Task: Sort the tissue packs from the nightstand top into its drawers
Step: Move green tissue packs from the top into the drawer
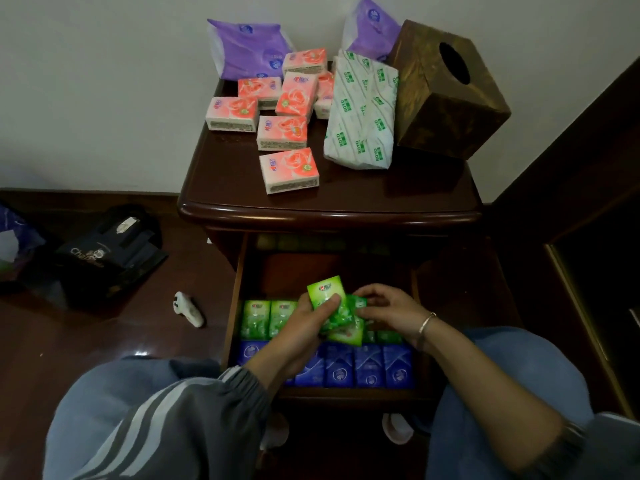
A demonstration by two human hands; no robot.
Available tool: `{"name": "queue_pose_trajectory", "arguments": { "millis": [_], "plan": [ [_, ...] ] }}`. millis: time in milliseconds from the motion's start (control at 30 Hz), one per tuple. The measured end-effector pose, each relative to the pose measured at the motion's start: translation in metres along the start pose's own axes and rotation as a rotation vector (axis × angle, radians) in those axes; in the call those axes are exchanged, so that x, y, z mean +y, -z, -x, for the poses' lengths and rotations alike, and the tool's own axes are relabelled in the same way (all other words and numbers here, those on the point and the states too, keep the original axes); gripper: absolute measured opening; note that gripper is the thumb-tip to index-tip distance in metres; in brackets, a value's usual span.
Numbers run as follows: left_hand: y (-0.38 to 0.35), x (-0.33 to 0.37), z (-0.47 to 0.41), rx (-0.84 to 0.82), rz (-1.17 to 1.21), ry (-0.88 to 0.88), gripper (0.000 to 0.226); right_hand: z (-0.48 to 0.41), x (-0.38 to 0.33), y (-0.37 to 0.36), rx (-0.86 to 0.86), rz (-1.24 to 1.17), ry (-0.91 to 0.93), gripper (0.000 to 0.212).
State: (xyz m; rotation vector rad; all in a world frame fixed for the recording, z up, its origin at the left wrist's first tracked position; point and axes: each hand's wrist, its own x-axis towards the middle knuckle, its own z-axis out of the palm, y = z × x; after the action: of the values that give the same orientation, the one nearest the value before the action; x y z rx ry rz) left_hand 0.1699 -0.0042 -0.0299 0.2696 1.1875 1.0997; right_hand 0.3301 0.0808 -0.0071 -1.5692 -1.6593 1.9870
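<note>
Head view: pink tissue packs (289, 171) lie on the dark glossy wooden tabletop (221, 181) at 12 o'clock, with a brown marbled tissue box (446, 95) at 1. Over the open drawer (231, 306) at 6, your left grip (304, 327) curls round a bunch of green tissue packs (327, 291). Your right grip (391, 313) pinches its edge. A black bag (110, 254) sits on the dark floor (104, 341) at 9.

Your room was dim, lit softly from above: the wall (104, 81) read pale grey and the nightstand (221, 181) carried a faint sheen along its front rim. That top threw the back of the open drawer (233, 306) into near black. Weak glare lay on the floor (104, 341) at lower left; the frame's right side sank into darkness. Straight edges bowed toward the corners. The green packs (323, 291) in your left hand (301, 334) and right hand (391, 313) looked vivid, though slightly soft.
</note>
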Motion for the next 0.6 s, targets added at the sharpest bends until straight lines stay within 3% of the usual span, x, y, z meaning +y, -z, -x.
{"name": "queue_pose_trajectory", "arguments": {
  "millis": [133, 200, 333, 400, 500, 600],
  "plan": [
    [-0.017, -0.01, -0.027, 0.193, -0.389, -0.084, 0.029, -0.007, 0.013, 0.032, 0.409, 0.688, 0.058, 0.025],
    [-0.029, -0.018, -0.04, 0.217, -0.668, -0.144, 0.03, -0.008, 0.02, 0.037, 0.484, 0.882, 0.02, 0.027],
    [-0.056, -0.035, -0.06, 0.218, -1.15, -0.339, 0.064, -0.013, 0.024, 0.04, 0.497, 0.991, -0.022, 0.03],
    [-0.063, -0.043, -0.067, 0.272, -1.421, -0.407, 0.052, -0.016, 0.023, 0.04, 0.498, 1.002, -0.019, 0.031],
    [-0.058, -0.053, -0.077, 0.397, -1.74, -0.36, 0.04, -0.019, 0.024, 0.04, 0.444, 1.003, -0.011, 0.031],
    [-0.04, -0.058, -0.083, 0.329, -1.895, -0.301, 0.047, -0.022, 0.025, 0.038, 0.37, 1.015, 0.019, 0.031]
  ]
}}
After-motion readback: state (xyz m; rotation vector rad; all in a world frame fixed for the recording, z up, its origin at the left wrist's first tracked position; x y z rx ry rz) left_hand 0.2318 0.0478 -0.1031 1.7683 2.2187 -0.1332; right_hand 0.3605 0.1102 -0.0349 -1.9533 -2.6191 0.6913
